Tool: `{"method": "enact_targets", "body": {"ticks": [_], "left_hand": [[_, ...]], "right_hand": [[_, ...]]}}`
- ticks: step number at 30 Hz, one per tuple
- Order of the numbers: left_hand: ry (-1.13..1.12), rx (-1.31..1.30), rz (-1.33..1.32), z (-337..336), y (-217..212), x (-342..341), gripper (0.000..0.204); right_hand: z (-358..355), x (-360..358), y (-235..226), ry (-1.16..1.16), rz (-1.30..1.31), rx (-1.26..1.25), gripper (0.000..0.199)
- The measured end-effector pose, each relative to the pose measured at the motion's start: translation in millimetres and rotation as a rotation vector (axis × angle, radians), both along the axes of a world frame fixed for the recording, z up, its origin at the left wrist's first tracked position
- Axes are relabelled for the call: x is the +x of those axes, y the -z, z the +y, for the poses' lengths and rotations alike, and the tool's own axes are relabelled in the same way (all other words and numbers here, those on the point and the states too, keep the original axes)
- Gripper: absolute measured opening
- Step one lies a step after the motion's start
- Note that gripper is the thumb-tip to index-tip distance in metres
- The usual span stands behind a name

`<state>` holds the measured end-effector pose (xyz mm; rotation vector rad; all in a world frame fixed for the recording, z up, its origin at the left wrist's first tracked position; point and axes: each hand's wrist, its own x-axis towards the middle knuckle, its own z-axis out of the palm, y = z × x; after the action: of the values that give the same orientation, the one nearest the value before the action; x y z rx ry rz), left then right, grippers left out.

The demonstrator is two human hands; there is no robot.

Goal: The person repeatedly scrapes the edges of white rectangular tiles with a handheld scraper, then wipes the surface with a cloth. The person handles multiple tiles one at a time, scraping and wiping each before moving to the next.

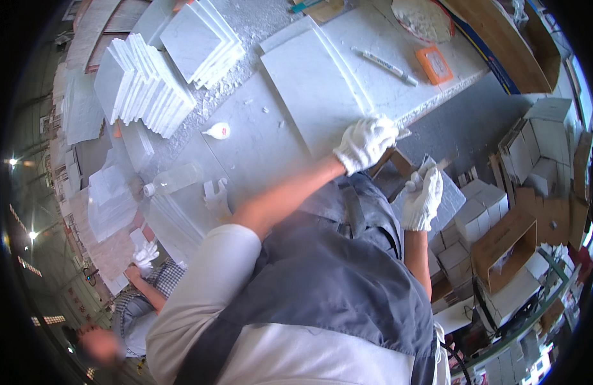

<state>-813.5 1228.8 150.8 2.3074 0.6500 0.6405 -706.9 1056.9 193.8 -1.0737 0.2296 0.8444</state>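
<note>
Stacks of white square marble tiles [146, 83] are seen at the left of the grey bench [245, 147]. The large white marble slab [316, 83] is gripped at its near corner by the gloved left hand [367, 142], fingers closed on the edge. Just right, off the bench, a thin stick [441, 165] is clasped in the gloved right hand [423, 197]; the slab's long axis runs away from both.

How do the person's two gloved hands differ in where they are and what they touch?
The left hand rests on the near edge of the large marble slab on the workbench; the right hand is lower, off the bench, above the boxes. The left presses the slab; the right pinches a thin tool, too small to identify. Both wear white knit gloves.
</note>
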Motion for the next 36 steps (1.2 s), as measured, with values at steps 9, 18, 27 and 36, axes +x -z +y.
{"method": "enact_targets", "body": {"ticks": [9, 18, 27, 36], "left_hand": [[-0.282, 0.126, 0.052, 77.4, 17.5, -44.1, 0.013], [-1.095, 0.068, -0.291, 198.8, 2.1, -136.0, 0.026], [-0.129, 0.109, -0.033, 36.9, 0.2, -37.3, 0.008], [-0.143, -0.053, -0.083, 22.4, -15.7, -53.9, 0.012]], "right_hand": [[12.9, 29.8, 11.3, -0.116, -0.034, -0.120, 0.019], [47.6, 33.2, 18.4, -0.172, -0.102, -0.173, 0.023], [79.1, 27.0, 28.7, -0.348, -0.072, -0.019, 0.022], [83.9, 34.3, 37.3, -0.343, -0.106, -0.087, 0.021]]}}
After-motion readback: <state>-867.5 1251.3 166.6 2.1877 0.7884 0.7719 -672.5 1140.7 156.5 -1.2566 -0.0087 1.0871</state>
